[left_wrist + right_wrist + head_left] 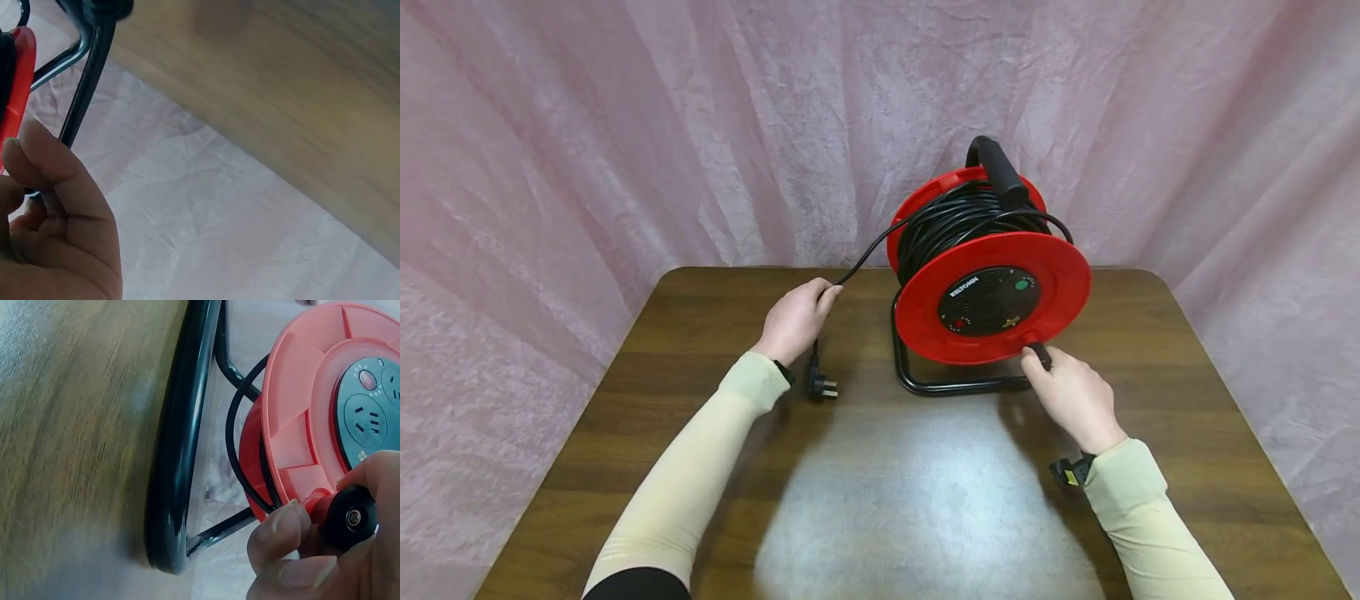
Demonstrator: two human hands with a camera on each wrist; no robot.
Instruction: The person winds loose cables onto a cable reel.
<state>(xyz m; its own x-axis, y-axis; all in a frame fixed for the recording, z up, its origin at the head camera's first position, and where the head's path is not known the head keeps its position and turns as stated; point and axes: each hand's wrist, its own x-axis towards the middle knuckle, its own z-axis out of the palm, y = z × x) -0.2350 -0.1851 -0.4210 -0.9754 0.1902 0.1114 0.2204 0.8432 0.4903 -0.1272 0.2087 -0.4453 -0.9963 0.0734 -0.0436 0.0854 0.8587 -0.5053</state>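
A red cable reel (1063,287) with black cable (947,229) wound on its drum stands at the back of the table, right of centre. My left hand (797,317) grips the cable's loose end, which runs from the drum down to my fingers. Below that hand the three-pin plug (817,383) hangs on a short length of cable. In the right wrist view my right hand (306,569) pinches the black winding knob (356,515) at the reel's lower rim. Part of the knob is covered by my fingers in the head view. Sockets (365,422) show on the reel's face.
The reel sits in a black tubular stand (958,387), topped by a carrying handle (1000,173). Beneath is a wooden table (887,475) with a bright glare patch at the front. A pink curtain (760,133) hangs behind the table's back edge.
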